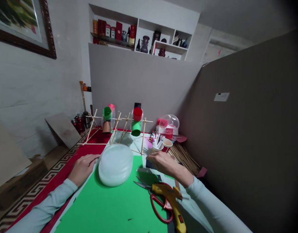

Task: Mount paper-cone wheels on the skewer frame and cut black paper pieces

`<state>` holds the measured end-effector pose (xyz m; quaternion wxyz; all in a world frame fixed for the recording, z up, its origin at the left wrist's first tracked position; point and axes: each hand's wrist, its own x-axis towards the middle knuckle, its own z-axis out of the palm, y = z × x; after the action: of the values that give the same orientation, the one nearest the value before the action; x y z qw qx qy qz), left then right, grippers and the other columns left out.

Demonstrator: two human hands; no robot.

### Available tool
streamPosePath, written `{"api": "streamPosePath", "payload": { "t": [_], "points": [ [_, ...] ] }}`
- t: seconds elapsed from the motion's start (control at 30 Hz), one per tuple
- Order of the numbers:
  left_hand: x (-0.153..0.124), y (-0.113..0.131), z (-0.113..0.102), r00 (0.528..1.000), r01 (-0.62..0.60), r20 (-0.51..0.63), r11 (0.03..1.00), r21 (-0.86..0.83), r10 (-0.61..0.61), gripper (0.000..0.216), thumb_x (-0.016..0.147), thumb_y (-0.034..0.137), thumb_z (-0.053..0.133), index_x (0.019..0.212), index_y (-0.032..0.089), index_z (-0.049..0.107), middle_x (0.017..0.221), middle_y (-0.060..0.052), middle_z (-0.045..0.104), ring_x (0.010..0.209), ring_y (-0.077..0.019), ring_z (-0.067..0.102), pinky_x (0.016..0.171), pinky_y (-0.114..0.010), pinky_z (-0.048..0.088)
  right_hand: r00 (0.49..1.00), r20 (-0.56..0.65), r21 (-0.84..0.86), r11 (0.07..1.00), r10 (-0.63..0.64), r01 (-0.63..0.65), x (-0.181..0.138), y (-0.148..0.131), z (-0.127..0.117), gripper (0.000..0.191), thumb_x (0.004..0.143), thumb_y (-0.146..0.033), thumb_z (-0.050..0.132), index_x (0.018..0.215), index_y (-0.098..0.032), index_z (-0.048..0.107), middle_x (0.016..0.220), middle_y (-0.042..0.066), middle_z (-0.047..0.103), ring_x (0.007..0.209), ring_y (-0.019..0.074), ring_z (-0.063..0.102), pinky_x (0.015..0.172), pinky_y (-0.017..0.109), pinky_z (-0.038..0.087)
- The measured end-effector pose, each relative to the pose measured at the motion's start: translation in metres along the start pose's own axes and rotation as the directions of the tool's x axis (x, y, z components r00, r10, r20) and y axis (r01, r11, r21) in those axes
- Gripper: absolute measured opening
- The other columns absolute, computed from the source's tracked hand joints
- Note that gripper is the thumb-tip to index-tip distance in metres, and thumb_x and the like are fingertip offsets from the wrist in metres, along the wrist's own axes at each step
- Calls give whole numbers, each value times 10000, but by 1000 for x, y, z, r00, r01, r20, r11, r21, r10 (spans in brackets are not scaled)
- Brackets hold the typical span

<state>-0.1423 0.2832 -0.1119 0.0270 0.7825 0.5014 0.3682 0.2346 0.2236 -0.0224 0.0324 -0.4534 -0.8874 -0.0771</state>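
A broad grey upright panel [144, 84] stands behind a table with a red cloth [68, 163]. On the table's near part lies a large flat sheet of bright green card [110, 207]. Beyond it stands a framework of thin pale wooden sticks [118, 119], carrying red, green and brown paper tubes [136, 128]. The round, whitish, translucent plastic piece [116, 166] rests on the card's far part, between the hands. Nearer, to its right, a yellow glue gun [167, 194] overlaps red-handled metal scissors [160, 215], their blades slightly parted. The left hand [83, 168] lies low beside the plastic, fingers together; whether it grips anything, I cannot tell. The right hand [162, 162] has its fingers bent close together near a paper cup of white markers [157, 144]; any held thing is hidden
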Motion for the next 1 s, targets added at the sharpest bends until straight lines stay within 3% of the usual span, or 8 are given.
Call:
{"api": "streamPosePath", "payload": {
  "t": [0.1,0.2,0.4,0.6,1.0],
  "points": [
    [-1,-3,2,1000,6,-5,1000,1,-6,389,867,369,444,984,191,770,1027,-103,783,939,-274,724,883,-407,547,992,-72,15,995,101,-100,6,7,-10,222,893,-23,495,871,-154,673,798,62,699,678,148,612,635,269,423],
    [-1,-6,4,1000,11,-6,1000,2,-11,387,863,374,445,983,198,769,1031,-99,783,941,-272,724,883,-406,549,964,-163,40,978,210,-206,25,20,-23,162,964,-125,523,1014,-143,675,910,60,705,805,163,656,742,301,508],
    [0,-8,3,1000,14,2,1000,-2,-14,412,851,407,453,979,182,773,1023,-97,785,945,-287,724,898,-437,550,862,-327,92,921,387,-379,92,55,-41,293,974,-325,592,1227,-176,608,1212,87,641,1043,219,648,900,438,550],
    [1,-9,1,1000,19,5,1000,3,-19,422,846,408,458,987,173,779,1013,-88,786,941,-292,729,886,-433,561,783,-341,128,851,521,-510,149,77,-35,324,963,-338,609,1240,-170,596,1219,89,633,1033,225,651,873,431,561],
    [1,-1,0,999,42,16,999,-8,-42,379,873,382,453,937,200,780,984,-78,790,926,-274,722,892,-419,551,765,-318,156,826,561,-541,151,80,-19,304,970,-355,595,1212,-172,616,1226,91,636,1062,229,641,911,452,542]
  ]
}}
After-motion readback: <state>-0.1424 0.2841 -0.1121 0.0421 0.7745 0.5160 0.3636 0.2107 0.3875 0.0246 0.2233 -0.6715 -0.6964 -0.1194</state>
